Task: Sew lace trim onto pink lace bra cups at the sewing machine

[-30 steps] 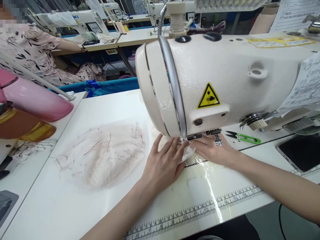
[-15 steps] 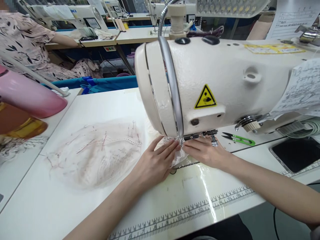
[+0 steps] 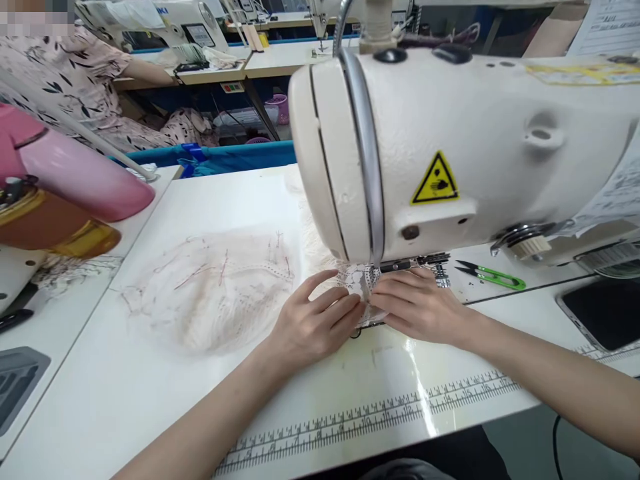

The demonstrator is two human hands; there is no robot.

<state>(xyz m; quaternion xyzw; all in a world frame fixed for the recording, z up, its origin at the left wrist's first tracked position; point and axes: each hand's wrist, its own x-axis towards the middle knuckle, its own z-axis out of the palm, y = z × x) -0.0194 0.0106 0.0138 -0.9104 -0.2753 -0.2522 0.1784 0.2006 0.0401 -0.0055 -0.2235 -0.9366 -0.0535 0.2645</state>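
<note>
Lace piece (image 3: 356, 283) is lying flat on the white worktop (image 3: 150, 400) right under the head of the cream sewing machine (image 3: 450, 147), beside its presser foot (image 3: 440, 275). Both hands are pressing on it: the left hand (image 3: 313, 327) is resting palm down with fingers stretched toward the needle area, and the right hand (image 3: 417, 308) is lying opposite, fingers flat on the fabric edge, the fingertips of the two nearly meeting. Neither hand is clenching; both are holding the lace down by pressure rather than gripping it.

The bulky machine head is hanging over the lace and blocking the view of the needle itself, so the exact spot where the fabric is sitting under it cannot be told. A yellow warning sticker (image 3: 434, 180) is showing on the machine's face.

To the left, a heap of pale lace pieces (image 3: 210, 293) is lying on the worktop, near the left hand but apart from it. Green thread snips (image 3: 493, 275) are lying behind the right hand, just beside the machine base. A printed ruler strip (image 3: 380, 417) is running along the worktop's near edge. A pink bottle (image 3: 75, 180) is lying at the far left, and another person in a patterned top (image 3: 70, 87) is sitting at a machine beyond.
</note>
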